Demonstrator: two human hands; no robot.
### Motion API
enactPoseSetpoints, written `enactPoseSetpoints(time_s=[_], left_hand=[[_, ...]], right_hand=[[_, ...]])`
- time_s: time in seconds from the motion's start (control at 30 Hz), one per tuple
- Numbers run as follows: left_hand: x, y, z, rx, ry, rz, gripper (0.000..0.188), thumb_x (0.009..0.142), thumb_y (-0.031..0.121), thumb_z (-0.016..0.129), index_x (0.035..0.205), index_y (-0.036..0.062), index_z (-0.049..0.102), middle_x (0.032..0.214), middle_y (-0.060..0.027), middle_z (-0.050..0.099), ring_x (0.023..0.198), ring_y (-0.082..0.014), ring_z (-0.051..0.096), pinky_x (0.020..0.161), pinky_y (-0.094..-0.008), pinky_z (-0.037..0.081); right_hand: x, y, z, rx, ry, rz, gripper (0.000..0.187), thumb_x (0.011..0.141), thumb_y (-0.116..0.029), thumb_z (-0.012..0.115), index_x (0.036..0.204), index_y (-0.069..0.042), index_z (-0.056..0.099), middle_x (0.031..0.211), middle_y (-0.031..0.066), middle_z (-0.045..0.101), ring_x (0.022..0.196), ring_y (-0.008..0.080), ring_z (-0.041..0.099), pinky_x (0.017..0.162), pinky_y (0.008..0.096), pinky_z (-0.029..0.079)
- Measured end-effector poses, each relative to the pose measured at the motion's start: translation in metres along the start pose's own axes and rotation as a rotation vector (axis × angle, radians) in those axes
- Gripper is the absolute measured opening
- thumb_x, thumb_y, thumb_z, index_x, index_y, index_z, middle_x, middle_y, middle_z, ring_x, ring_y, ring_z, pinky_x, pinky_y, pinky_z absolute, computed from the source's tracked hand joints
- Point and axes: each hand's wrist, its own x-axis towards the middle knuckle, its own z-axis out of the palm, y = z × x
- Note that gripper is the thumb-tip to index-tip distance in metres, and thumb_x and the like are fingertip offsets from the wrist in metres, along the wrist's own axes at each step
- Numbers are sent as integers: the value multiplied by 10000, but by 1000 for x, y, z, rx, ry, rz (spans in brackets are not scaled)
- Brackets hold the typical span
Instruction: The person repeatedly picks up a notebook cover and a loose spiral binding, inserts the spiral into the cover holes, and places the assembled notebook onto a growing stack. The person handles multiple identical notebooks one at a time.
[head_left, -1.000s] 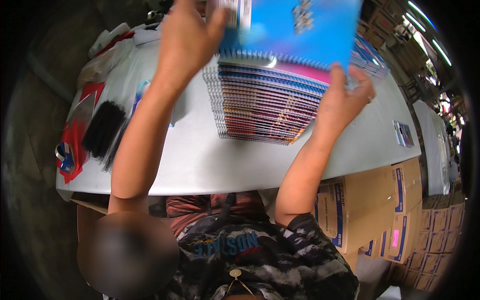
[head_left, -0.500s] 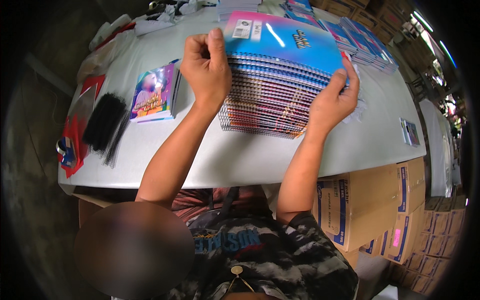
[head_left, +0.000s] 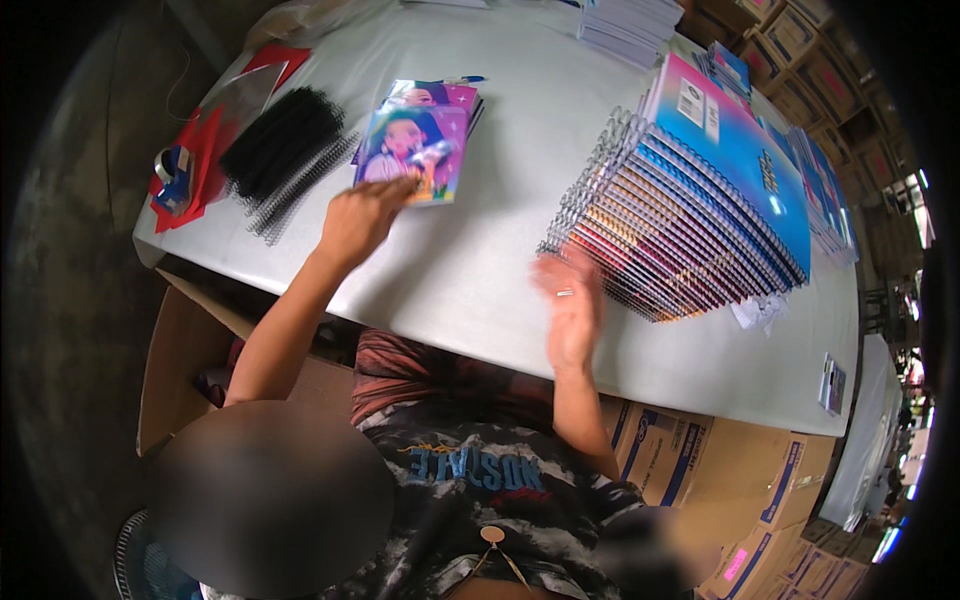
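On the surface (head_left: 510, 110), at left, lie black spiral coils (head_left: 280, 145). The left hand (head_left: 362, 222) is at the lower edge of the purple booklets (head_left: 420, 150); whether its grip is clamped, one cannot tell. The step seems a picking-up, which calls for a sure pinch. The right hand (head_left: 570, 300), blurred, has its grip loose, empty, beside the spiral notebooks (head_left: 690, 190).

Notebook stack (head_left: 715, 190) right on table (head_left: 470, 270), booklets (head_left: 418, 145) left of it, coils (head_left: 285, 145) farther left
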Motion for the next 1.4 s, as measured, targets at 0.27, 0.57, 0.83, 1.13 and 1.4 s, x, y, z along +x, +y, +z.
enactPoseSetpoints(time_s=[0.27, 0.57, 0.83, 1.13, 1.4], left_hand=[[-15, -13, -23, -49, 27, -92, 317, 793, 181, 613, 1109, 200, 628, 1017, -52, 651, 813, -244, 637, 665, -345, 494], [-34, 9, -114, -619, -178, 116, 236, 823, 247, 615, 969, 64, 650, 890, -120, 632, 854, -312, 573, 793, -392, 424], [-63, 30, -96, -1659, 58, -229, 956, 606, 307, 732, 1374, -36, 279, 1373, -230, 338, 1256, -321, 368, 1049, -379, 232], [-72, 45, 54, -1351, 110, -575, 156, 828, 1, 530, 984, 12, 522, 912, -21, 569, 858, -112, 497, 809, -263, 397], [-41, -73, 23, 42, 227, -402, 232, 752, 109, 585, 982, 85, 601, 993, -117, 574, 944, -317, 520, 789, -432, 416]], right_hand=[[16, 58, 22, 699, -406, 920, 722, 909, -565, 283, 1323, 24, 342, 1303, 212, 439, 1214, 362, 420, 1001, 523, 335], [9, 41, 11, 982, -505, 1007, 770, 916, -567, 224, 1346, 70, 278, 1348, 252, 365, 1215, 352, 412, 1015, 510, 324], [16, 1, 23, 209, -308, 145, 191, 821, -77, 639, 1001, -12, 629, 949, 60, 653, 845, 96, 595, 760, 234, 467], [20, 21, -3, -354, -317, 29, 81, 794, -61, 663, 810, -2, 610, 833, 59, 658, 763, 89, 581, 708, 228, 467], [18, 7, 1, -429, -420, -190, 205, 848, -24, 585, 1039, 38, 626, 954, 109, 670, 847, 132, 618, 772, 245, 481]])
